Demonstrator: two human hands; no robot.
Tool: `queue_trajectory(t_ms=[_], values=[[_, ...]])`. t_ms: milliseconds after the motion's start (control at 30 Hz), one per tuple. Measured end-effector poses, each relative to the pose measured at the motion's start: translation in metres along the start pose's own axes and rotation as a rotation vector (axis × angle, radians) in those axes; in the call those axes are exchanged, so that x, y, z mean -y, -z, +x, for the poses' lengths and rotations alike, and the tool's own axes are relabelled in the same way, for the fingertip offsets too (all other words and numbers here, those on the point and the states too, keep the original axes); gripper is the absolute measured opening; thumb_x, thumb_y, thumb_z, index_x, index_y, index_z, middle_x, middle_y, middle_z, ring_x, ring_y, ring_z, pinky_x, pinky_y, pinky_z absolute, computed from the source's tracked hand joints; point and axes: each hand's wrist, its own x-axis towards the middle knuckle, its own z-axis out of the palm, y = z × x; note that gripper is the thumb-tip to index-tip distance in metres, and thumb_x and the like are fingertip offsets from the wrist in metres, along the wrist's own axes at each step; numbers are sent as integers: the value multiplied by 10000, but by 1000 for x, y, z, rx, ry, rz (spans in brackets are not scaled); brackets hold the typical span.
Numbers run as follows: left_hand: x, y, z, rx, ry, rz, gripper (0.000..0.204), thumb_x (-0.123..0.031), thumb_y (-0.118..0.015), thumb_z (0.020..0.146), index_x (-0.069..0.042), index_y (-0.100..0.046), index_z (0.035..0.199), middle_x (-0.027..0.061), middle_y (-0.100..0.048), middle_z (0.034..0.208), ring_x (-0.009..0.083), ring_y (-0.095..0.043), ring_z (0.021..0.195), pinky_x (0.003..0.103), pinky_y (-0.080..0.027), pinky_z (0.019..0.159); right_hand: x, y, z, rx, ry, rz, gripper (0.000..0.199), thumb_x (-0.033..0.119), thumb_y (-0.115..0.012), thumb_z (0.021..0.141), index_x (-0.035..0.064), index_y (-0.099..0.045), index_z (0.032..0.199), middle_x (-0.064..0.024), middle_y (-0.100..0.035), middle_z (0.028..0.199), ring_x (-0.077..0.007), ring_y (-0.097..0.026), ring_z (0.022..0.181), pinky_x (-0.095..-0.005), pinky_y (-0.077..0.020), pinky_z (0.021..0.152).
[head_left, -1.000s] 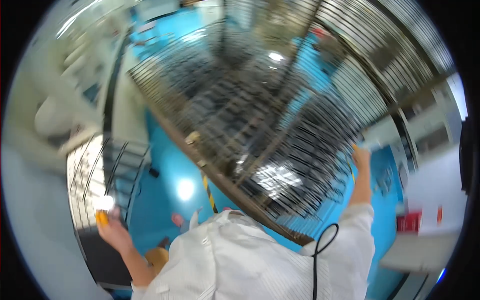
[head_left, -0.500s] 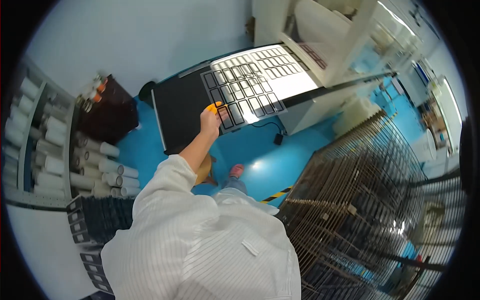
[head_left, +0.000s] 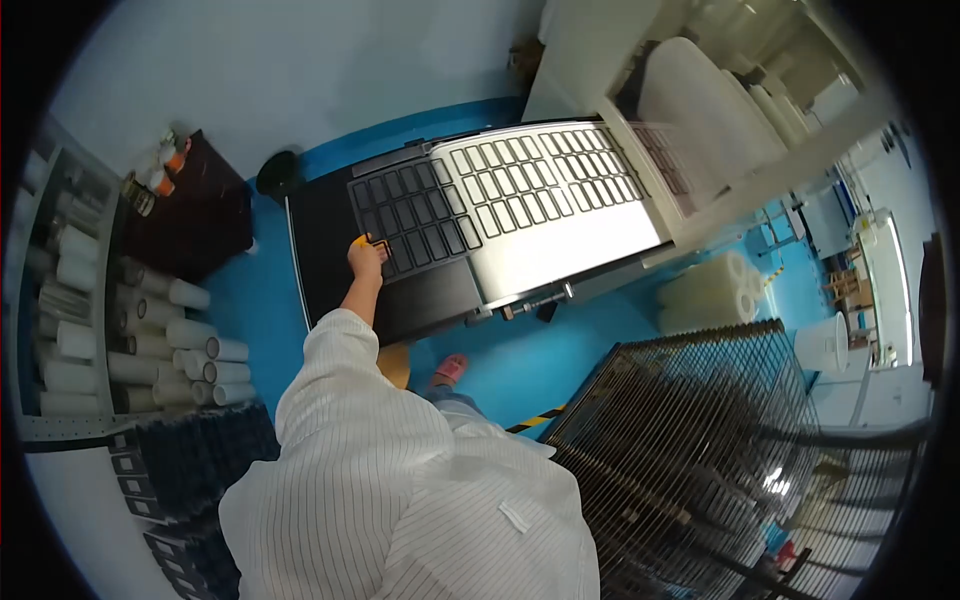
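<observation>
My left hand [head_left: 367, 262] reaches out from a striped white sleeve, a yellow cover on a fingertip. Its fingers are closed at the near left edge of a clear sheet [head_left: 415, 222] printed with rows of black rectangular frames. The sheet lies low over the black end of a long table [head_left: 318, 222] and reaches onto a bright metal surface [head_left: 560, 235]. More rows of the same frames run right across the metal; whether they belong to one sheet or two I cannot tell. My right hand is out of view.
A whitish machine housing [head_left: 655, 195] stands at the table's right end. A wire rack [head_left: 690, 400] fills the lower right. Shelves with white rolls [head_left: 185, 335] stand left, near a dark cabinet [head_left: 190, 215] and a dark bin [head_left: 280, 175]. A stool [head_left: 396, 366] is below my arm.
My left hand has moved left with the sheet, which was raised and tilted before and now lies nearly flat over the table's black end. The view has shifted too.
</observation>
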Motion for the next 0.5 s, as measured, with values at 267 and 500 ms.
queue_trajectory(t_ms=[267, 500], values=[[12, -22, 16, -238, -443, 640, 223, 47, -490, 787, 89, -457, 1004, 226, -475, 1060, 342, -517, 976, 350, -412, 860, 110, -6, 11, 68, 280, -31, 251, 241, -419, 900, 62, -589, 854, -128, -554, 806, -249, -515, 681, -353, -408, 571], [26, -6, 30, -187, -557, 950, 332, 1, -509, 784, 75, -482, 1107, 206, -435, 1072, 321, -418, 1013, 385, -336, 914, 268, 9, -26, 113, 435, -5, 297, 211, -363, 937, 43, -607, 911, -152, -591, 879, -275, -557, 748, -361, -439, 620]])
